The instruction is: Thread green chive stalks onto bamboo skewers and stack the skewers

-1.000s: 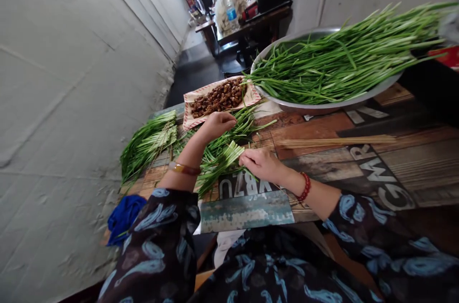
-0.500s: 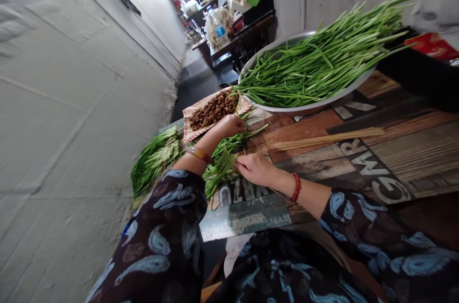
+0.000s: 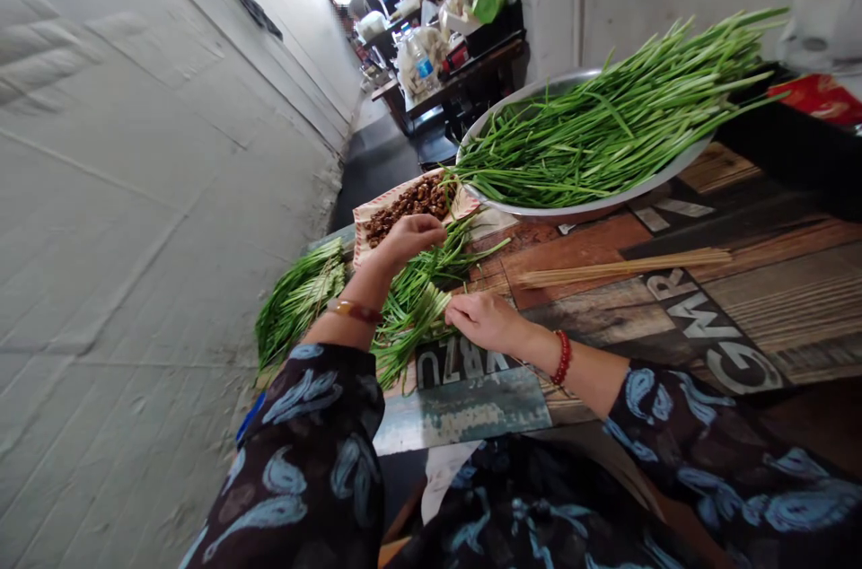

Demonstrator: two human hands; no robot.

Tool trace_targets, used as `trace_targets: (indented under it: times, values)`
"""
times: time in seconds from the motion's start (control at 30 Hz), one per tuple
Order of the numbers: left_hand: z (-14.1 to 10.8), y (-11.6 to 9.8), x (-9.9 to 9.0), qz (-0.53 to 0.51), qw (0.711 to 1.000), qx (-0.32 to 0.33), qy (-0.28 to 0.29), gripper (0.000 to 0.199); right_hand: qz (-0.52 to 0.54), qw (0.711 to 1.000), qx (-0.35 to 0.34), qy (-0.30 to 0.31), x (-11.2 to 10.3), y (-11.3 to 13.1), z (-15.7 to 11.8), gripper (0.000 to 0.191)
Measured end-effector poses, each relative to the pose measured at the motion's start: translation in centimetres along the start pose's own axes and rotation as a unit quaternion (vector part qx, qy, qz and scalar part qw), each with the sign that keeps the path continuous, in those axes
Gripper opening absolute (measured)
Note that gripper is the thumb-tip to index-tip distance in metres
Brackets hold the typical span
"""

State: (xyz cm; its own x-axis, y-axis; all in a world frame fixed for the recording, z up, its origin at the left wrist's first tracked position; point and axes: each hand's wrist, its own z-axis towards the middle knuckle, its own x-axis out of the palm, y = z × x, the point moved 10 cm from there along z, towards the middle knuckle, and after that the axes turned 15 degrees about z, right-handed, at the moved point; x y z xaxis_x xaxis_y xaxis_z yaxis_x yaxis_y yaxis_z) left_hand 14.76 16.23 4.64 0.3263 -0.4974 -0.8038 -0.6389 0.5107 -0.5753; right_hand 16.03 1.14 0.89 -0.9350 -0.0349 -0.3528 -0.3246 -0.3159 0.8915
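Observation:
My right hand (image 3: 483, 320) is closed at the cut ends of a small bunch of green chives (image 3: 423, 318), which fans out leftward over the table. A thin stick shows below that wrist, partly hidden. Just beyond, my left hand (image 3: 418, 237) hovers above a pile of loose chives (image 3: 450, 257), its fingers pinched together. Whatever lies between those fingertips is too small to make out. Another stack of chives (image 3: 303, 295) rests at the table's left end.
A metal basin (image 3: 532, 212) heaped with long chives stands at the back right. Brown glossy pieces (image 3: 410, 208) fill a striped paper tray (image 3: 362, 214). Thin wooden skewers (image 3: 626, 266) lie on the patterned table (image 3: 579, 327). A wall (image 3: 135, 237) runs along the left; people are far behind.
My left hand has shifted left, away from the basin, and its fingers are more stretched in a pinch. My right hand stays at the small bunch. The view has shifted slightly.

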Motion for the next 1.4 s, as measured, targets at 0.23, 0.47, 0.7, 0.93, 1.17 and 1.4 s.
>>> trace_targets:
  times: [0.23,0.47,0.7,0.93,1.17,1.4]
  values:
    - [-7.7,0.9,-7.5,-0.166,0.966,0.006,-0.199,0.028,0.022,1.000,-0.009,-0.001,0.2,-0.6,-0.1,0.026]
    - [-16.0,-6.1,-14.2,0.021,0.862,0.105,-0.496,0.018,0.011,1.000,-0.002,-0.003,0.3,-1.2,-0.3,0.028]
    - [-15.7,-6.3,-8.9,0.211,0.872,0.108,-0.428,0.018,0.038,0.999,-0.002,-0.004,0.1,-1.3,-0.5,0.026]
    - [-12.5,5.8,0.9,-0.180,0.951,-0.093,-0.233,0.025,0.049,0.998,-0.031,-0.025,-0.2,-0.3,-0.9,0.027]
    - [-11.6,6.4,4.1,-0.366,0.912,-0.084,-0.164,0.024,0.059,0.997,-0.043,-0.021,-0.9,1.2,-1.0,0.028]
    - [-12.3,5.4,3.8,-0.374,0.911,-0.050,-0.168,0.024,0.052,0.998,0.037,0.007,-0.8,0.3,-1.3,0.026]
